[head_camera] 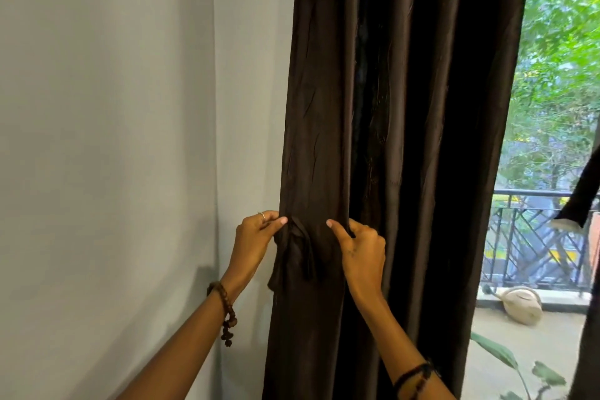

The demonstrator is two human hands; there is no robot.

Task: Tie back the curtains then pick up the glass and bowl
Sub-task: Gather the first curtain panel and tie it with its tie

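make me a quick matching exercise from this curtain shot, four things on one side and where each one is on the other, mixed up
Things
1. left hand
2. right hand
3. tie-back strip
4. watering can

Places
A. on the balcony floor by the railing
B. between the two hands, on the curtain
C. pinching the curtain's wall-side edge
D. gripping a fold further toward the window

Pairs: 1-C, 2-D, 3-B, 4-A

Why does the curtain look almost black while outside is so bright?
Head view: daylight pours in from the balcony behind, so the dark brown curtain is backlit and its folds lose detail; the trees look soft and washed out; the left hand casts a faint shadow on the wall.
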